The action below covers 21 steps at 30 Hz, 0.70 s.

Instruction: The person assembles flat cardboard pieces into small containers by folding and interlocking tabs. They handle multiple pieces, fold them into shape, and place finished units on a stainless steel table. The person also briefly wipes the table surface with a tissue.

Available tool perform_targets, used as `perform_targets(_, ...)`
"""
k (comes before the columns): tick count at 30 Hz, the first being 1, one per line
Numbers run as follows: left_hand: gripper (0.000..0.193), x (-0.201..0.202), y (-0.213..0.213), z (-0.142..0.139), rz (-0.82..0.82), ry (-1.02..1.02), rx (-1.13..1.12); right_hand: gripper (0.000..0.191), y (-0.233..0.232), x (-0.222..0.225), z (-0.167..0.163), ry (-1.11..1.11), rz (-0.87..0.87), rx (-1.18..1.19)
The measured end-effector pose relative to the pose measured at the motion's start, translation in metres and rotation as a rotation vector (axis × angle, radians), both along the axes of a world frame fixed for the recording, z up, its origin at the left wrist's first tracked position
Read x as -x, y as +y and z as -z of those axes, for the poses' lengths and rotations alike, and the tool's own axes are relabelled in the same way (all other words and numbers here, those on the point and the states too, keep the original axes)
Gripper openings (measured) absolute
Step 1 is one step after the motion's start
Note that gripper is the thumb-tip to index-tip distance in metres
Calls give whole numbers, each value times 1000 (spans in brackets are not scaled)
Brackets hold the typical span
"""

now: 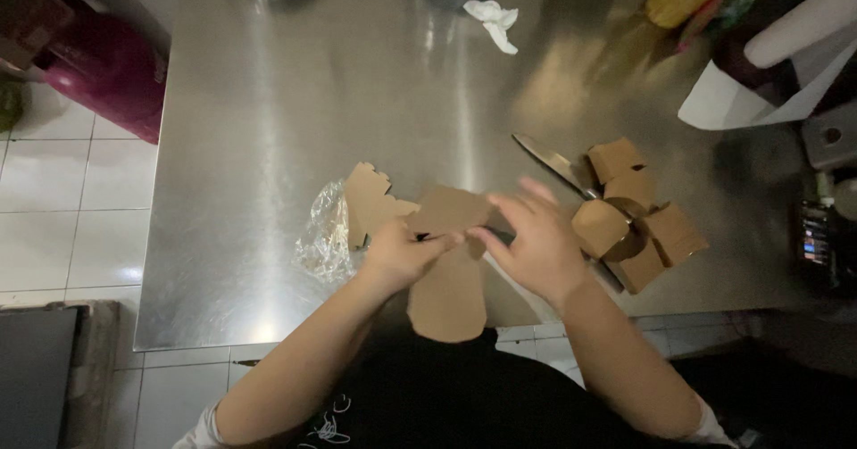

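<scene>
A flat brown cardboard box blank (449, 275) lies at the near edge of a steel table (268, 128), part of it hanging over the edge. My left hand (402, 251) pinches its upper left part, fingers closed on the card. My right hand (536, 239) is on the blank's right side, fingers spread and blurred; its grip is unclear. More flat blanks (370, 201) lie just left of my left hand, on a clear plastic bag (323, 235).
Several folded brown cardboard boxes (629, 212) are clustered to the right of my right hand. A large knife blade (553, 159) lies beside them. A crumpled white tissue (493, 19) sits at the far middle. White paper and packages crowd the far right corner.
</scene>
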<state>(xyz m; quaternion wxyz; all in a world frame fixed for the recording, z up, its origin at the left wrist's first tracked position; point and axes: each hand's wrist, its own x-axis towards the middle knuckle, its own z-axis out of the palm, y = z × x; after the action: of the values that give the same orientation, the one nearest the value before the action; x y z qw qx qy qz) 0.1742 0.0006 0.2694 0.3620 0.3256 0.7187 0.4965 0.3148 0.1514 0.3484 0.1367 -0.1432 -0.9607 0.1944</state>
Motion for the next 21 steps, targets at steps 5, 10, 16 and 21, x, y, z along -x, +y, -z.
perform_targets(5,29,-2,7,4,-156,-323,-20,19,-6,-3,3,199,-97,-128)
perform_targets(10,42,1,13,16,-272,-778,-71,19,-22,-5,2,234,-123,-256)
perform_targets(16,44,9,5,20,-282,-993,-186,16,-24,-2,18,187,-40,-162)
perform_targets(21,33,24,-7,29,-156,-1206,-406,22,4,6,52,207,279,644)
